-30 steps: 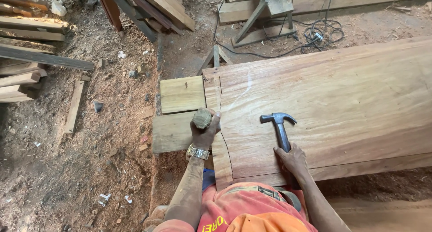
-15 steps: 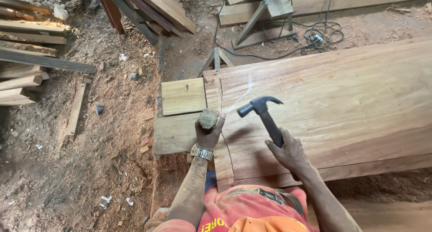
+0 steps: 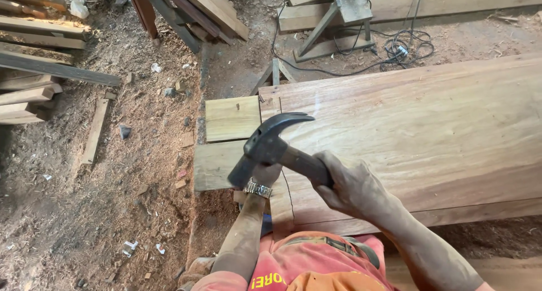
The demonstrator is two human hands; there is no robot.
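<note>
My right hand (image 3: 350, 186) grips the handle of a dark claw hammer (image 3: 270, 144), raised over the left end of a wide reddish wooden slab (image 3: 429, 133). The hammer head hangs right above my left hand (image 3: 266, 175) and hides most of it. That hand, with a metal wristwatch (image 3: 257, 189) on its wrist, is at the slab's left edge; earlier frames show it closed on a small round-topped tool, now hidden. A thin curved line (image 3: 287, 185) runs down the slab beside it. Two paler short boards (image 3: 231, 118) lie against the slab's left end.
Sawdust-covered ground (image 3: 113, 200) spreads to the left. Stacked planks (image 3: 34, 82) sit at far left, more leaning boards (image 3: 192, 8) at the top. A metal stand (image 3: 339, 20) and a black cable coil (image 3: 403, 48) lie beyond the slab.
My right hand has lifted the hammer off the slab and swung it left, up over my left hand. The left hand has stayed at the slab's edge.
</note>
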